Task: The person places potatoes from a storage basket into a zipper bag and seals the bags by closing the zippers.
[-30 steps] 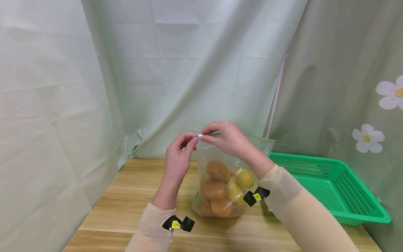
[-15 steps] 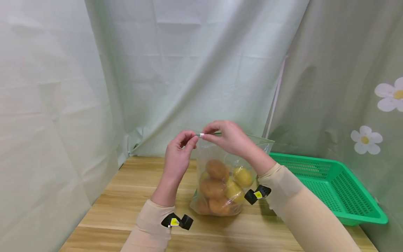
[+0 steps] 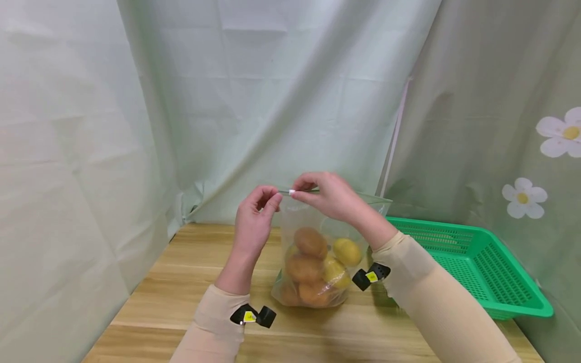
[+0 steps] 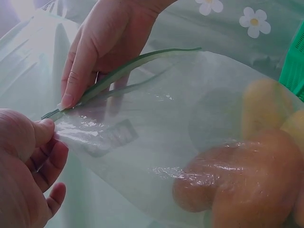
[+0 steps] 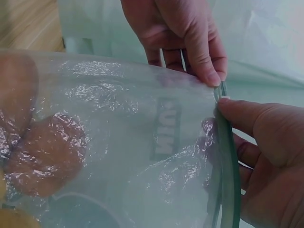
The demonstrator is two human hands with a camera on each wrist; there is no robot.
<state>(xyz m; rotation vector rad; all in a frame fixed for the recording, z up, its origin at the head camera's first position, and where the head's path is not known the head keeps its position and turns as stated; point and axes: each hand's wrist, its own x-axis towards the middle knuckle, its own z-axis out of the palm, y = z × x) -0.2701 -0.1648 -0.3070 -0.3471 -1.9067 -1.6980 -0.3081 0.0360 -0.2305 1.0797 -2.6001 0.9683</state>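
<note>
A clear zip bag with a green zip strip stands upright on the wooden table. Through its plastic show several rounded orange-brown items and yellow fruits. My left hand pinches the top left corner between thumb and forefinger. Just to its right, my right hand pinches the small white slider on the zip strip. In the right wrist view the thumb lies on the slider, close below the left fingertips. Right of the slider, the green strips stand apart in the left wrist view.
A green plastic basket with slotted walls stands on the table to the right, partly behind the right forearm. Pale cloth hangs behind and at the left; a curtain with white flowers hangs at the right.
The slider and right hand have shifted slightly right relative to the left fingertips, so a bit more strip shows between them. The bag stays in place; the head view shifts slightly.
</note>
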